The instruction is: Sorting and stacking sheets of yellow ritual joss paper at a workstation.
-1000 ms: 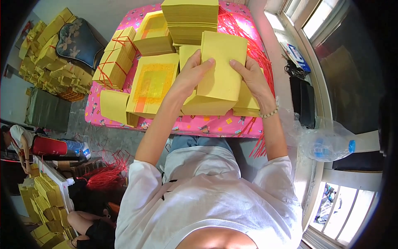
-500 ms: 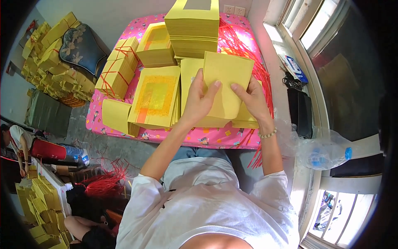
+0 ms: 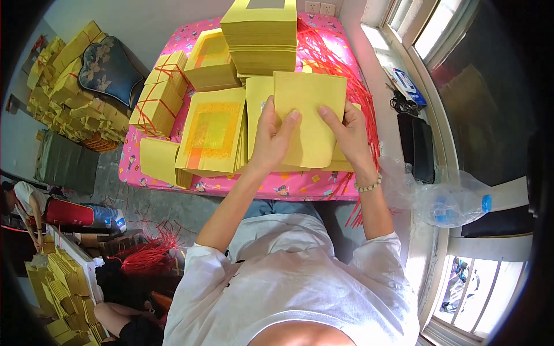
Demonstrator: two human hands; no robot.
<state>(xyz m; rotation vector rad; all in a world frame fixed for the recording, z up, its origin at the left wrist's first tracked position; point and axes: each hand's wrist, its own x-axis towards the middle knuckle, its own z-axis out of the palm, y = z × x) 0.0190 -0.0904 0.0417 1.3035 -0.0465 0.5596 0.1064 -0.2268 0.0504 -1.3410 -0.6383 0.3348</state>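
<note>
Between my two hands is a sheaf of yellow paper (image 3: pixel 310 95), held above the pink-covered table (image 3: pixel 254 189). My left hand (image 3: pixel 270 138) grips its left side, thumb lying on top. On the right side my right hand (image 3: pixel 351 135) grips it the same way, a bead bracelet on that wrist. The sheaf's thickness cannot be seen from above. Under and beside it lie more yellow sheets (image 3: pixel 258 89). Left of my left hand is a paper stack with an orange-printed frame (image 3: pixel 210 135). A tall yellow paper stack (image 3: pixel 258 43) rises just beyond the sheaf.
Bundles tied with red strips (image 3: pixel 158 95) stand at the table's left. Loose red strips (image 3: pixel 340 63) trail along its right edge. A plastic bottle in clear wrap (image 3: pixel 453 207) lies by the window. At left are a heaped paper pile (image 3: pixel 81 92) and another person (image 3: pixel 29 202).
Both hands, with the sheaf between them, have shifted slightly left, and the sheaf sits straighter. The whole view has also moved a little.
</note>
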